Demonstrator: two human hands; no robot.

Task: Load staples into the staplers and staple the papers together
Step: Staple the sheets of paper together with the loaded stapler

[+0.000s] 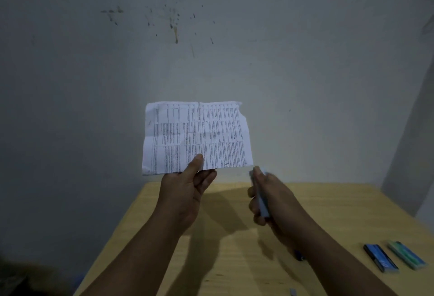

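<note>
My left hand (187,192) holds up the printed papers (197,136) by their lower edge, thumb on the front, above the far end of the wooden table (328,206). The sheets are creased and covered with a printed grid of text. My right hand (265,199) is closed around a pale blue stapler (261,201), raised just below the papers' lower right corner and blurred by motion. The stapler's nose points up toward that corner without touching it. Whether the stapler holds staples cannot be seen.
A blue stapler (380,258) and a green stapler (406,254) lie side by side on the table at the right. A small dark blue item (299,255) peeks out beside my right forearm. A small grey piece (292,292) lies near the front edge. A stained wall stands behind.
</note>
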